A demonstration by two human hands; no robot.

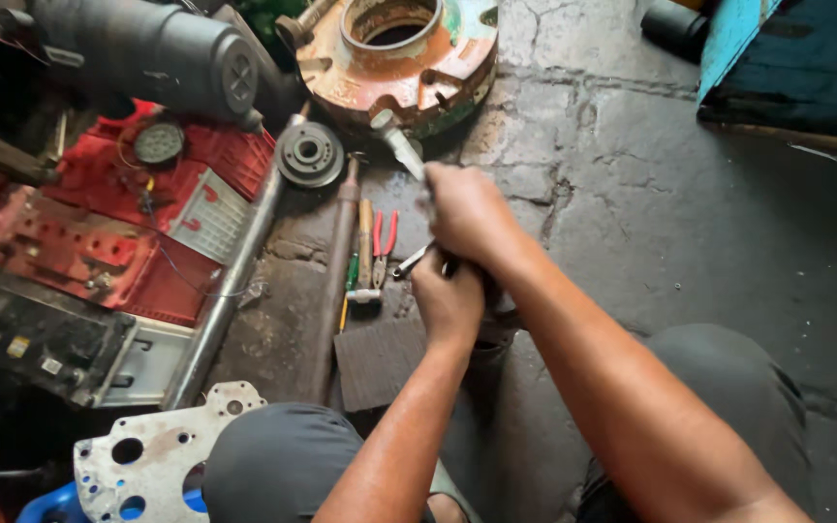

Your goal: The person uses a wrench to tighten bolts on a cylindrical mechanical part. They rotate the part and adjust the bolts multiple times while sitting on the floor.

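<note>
A slim, worn metal tool [400,145] juts tilted toward the upper left from the centre of the frame, its grey shaft gripped low, its pale tip near a rusty orange flange [399,58].

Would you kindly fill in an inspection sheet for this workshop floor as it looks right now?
Surface: cracked, oil-stained concrete floor.
Job's things: metal tool gripped in the right hand; a small part under the left hand, mostly hidden.
Clutter: red-handled pliers, hammer, long steel pipe, pulley, rusty round casting, drilled plate, dark mat.
Hands: both closed, close together.
Cables: thin wires on the red batteries.
Surroundings: blue cabinet, black cylinder.
</note>
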